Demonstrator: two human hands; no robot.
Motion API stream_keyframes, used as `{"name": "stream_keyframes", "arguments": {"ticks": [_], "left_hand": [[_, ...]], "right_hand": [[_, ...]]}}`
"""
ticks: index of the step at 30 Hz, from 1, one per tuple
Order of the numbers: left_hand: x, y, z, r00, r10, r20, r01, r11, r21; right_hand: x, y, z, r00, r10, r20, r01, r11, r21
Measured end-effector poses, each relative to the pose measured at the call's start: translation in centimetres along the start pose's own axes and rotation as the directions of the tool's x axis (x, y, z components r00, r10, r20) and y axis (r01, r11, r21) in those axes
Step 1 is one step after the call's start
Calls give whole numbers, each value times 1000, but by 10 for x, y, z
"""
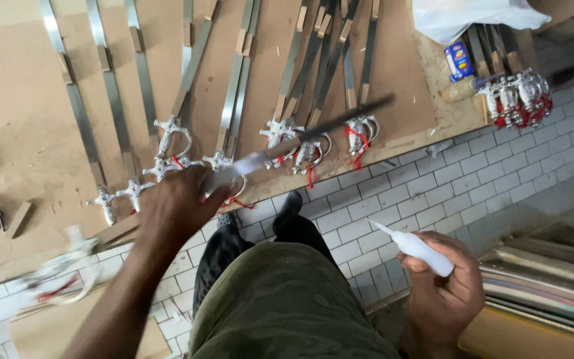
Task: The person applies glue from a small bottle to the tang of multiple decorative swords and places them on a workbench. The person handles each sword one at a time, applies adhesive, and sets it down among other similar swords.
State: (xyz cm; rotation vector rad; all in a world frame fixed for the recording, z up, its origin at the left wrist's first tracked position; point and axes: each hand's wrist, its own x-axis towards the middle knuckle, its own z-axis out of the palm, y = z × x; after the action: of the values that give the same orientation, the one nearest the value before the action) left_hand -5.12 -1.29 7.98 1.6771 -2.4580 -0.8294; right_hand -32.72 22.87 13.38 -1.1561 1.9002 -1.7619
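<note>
Hands grip one thing each: left hand [179, 203] one blade [313, 131], right hand [443, 292] one white glue bottle [416, 248].

The counter [21, 133] across the top of the frame is light brown. The long blades [111, 86] lying on it are grey with small tan patches. Their hilts [167, 143] are shiny silver, and red string [360, 143] hangs from some. The floor [433, 193] is white tiles with dark lines between them, like a grid. At the lower right, the small bottle [420, 251] in the right hand [443, 292] is white. The trousers [280, 312] at the bottom middle are dull green. At the top right sit a white bag [466, 16] and a blue box [459, 60].
</note>
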Motion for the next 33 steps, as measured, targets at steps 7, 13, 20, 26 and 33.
{"name": "stream_keyframes", "arguments": {"ticks": [7,13,20,26,33], "left_hand": [[180,80,138,971,-80,-226,25,971,-236],[279,131,195,929,8,-370,-44,995,-89],[225,64,184,841,-106,-530,126,992,3],[106,28,149,774,-586,-239,589,805,-68],[98,29,138,840,-522,-148,520,852,-57]], "right_hand": [[45,30,-50,992,106,-62,-108,994,-25],[76,45,-85,994,82,-73,-93,982,-164],[93,67,-112,984,158,-81,-172,965,-200],[115,78,-109,985,169,-47,-171,983,-63],[134,59,-78,969,244,47,-246,968,42]]}}
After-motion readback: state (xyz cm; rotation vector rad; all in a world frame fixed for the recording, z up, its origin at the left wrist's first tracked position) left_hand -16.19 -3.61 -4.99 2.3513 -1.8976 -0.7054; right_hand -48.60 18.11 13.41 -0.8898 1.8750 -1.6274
